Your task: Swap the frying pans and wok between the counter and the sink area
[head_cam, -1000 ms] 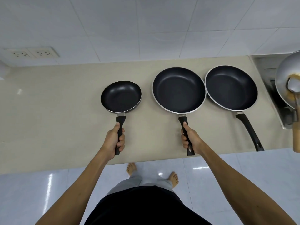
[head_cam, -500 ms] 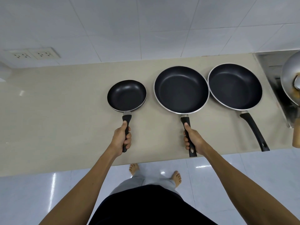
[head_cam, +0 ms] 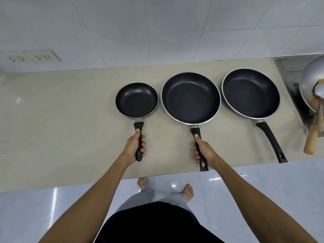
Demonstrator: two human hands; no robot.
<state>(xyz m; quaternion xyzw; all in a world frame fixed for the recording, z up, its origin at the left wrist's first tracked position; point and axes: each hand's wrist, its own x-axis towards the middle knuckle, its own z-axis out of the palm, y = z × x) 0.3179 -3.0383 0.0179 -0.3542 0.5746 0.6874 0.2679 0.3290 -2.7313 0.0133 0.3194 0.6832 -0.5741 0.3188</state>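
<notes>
A pale beige counter (head_cam: 61,120) runs along a white tiled wall, with a double socket (head_cam: 29,57) on the wall at the left and a steel sink area (head_cam: 287,74) at the far right. Three black non-stick frying pans sit in a row on the counter, handles pointing toward the person standing barefoot in front of it. The left hand (head_cam: 135,146) is wrapped around the handle of the small pan (head_cam: 136,99); the right hand (head_cam: 204,150) is wrapped around the handle of the middle pan (head_cam: 190,97). Whether either pan is off the surface is unclear. The third pan (head_cam: 250,93) lies untouched just beside the middle one, rims almost meeting. A grey metal wok (head_cam: 310,85) with a wooden handle rests over the sink, partly cut off by the frame edge.

Both pans appear ready to be carried toward the sink. To do this well, lift them straight up first so the middle pan clears its neighbour's rim, keep them level, and mind the wok, which seems to occupy the space they need
</notes>
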